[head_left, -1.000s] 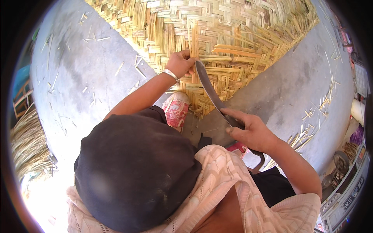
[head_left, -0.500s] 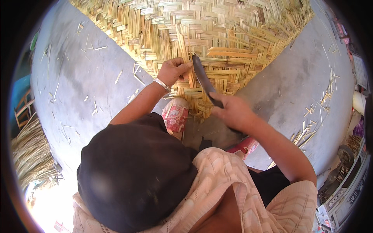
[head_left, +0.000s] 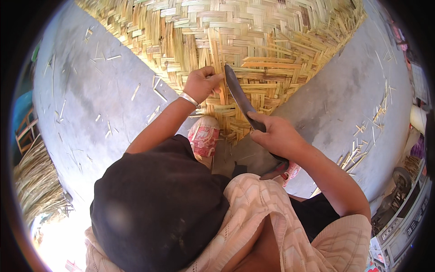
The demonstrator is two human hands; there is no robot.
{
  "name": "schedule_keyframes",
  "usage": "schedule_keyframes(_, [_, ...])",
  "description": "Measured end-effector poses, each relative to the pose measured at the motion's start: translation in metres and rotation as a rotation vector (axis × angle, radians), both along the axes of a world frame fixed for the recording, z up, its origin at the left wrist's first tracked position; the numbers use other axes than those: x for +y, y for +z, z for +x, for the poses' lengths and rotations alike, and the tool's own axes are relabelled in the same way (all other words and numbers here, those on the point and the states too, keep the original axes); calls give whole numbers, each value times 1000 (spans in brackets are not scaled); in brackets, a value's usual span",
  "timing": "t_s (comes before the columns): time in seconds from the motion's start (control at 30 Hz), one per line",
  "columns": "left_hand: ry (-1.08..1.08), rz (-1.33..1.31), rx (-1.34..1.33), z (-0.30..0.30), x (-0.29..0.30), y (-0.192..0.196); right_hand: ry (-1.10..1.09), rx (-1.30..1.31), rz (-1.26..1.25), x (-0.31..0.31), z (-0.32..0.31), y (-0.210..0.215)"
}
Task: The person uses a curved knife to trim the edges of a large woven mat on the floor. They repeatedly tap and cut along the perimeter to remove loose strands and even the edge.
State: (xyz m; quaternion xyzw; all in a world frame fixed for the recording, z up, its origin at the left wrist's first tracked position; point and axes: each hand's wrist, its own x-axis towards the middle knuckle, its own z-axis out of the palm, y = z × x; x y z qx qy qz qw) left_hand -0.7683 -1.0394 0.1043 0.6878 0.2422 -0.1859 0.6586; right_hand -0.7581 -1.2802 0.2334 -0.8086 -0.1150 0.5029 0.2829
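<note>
A large mat [head_left: 253,27] woven from yellowish split-reed strips lies on the floor ahead of me, one corner pointing toward my feet. My left hand [head_left: 199,85], with a silver bangle at the wrist, is closed in a pinch on a reed strip [head_left: 215,49] near that corner. In my right hand [head_left: 283,136] is a dark, slightly curved knife [head_left: 239,94], gripped by its handle. Its tip rests at or just above the weave, a little right of my left fingertips. Whether the tip is under a strip cannot be made out.
Loose reed bits [head_left: 353,158] are scattered over the grey floor [head_left: 108,90] on both sides. My patterned red shoe [head_left: 205,138] stands close to the mat's corner. A bundle of dry stalks [head_left: 38,177] lies at the left edge. A vehicle [head_left: 403,226] stands at the lower right.
My right hand has shifted slightly right and toward me, and the knife has drawn back a little with it. My left hand keeps its pinch in nearly the same place.
</note>
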Motion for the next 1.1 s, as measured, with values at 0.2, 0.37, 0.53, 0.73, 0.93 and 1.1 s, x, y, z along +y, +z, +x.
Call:
schedule_keyframes(0.2, [44, -9, 5, 0, -3, 6, -45, 15, 59, -1, 6, -21])
schedule_keyframes(0.37, [42, -20, 4, 5, -4, 3, -37, -230, 64, 11, -34, -53])
schedule_keyframes(0.53, [113, -83, -4, 8, -3, 1, -92, -282, -1, 22, -52, -79])
schedule_keyframes(0.73, [67, -165, 114, 14, 2, 2, -83, -479, -4, 41, -47, -100])
schedule_keyframes(0.93, [100, -192, 133, 21, -2, 5, 58, -518, -87, 39, -31, -96])
schedule_keyframes(1.1, [101, -327, 206, 12, 1, 14, 74, -517, -79, 39, -24, -93])
